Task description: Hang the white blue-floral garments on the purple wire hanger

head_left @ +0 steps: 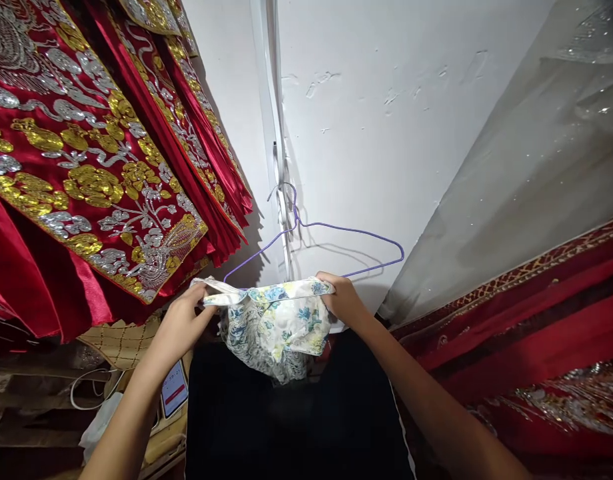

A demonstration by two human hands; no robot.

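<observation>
A white garment with blue and yellow flowers (pixel 299 323) is stretched between my two hands, its lower part bunched and gauzy. My left hand (pixel 181 320) pinches the left end of its band, where a strap-like piece loops. The right end of the band is gripped by my right hand (pixel 342 299), with the thumb along the top edge. Just behind the garment is a purple wire hanger (pixel 359 231), its hook up beside a white vertical strip on the wall. The lower bar is partly hidden by the garment, so I cannot tell whether the two are joined.
Red garments with gold and silver sequins (pixel 94 187) hang at the left. A translucent cover (pixel 526 173) and red embroidered fabric (pixel 546 300) fill the right side. Ahead is a white wall (pixel 376 120). A lit phone (pixel 174 390) lies at lower left, near a white cable (pixel 75 393).
</observation>
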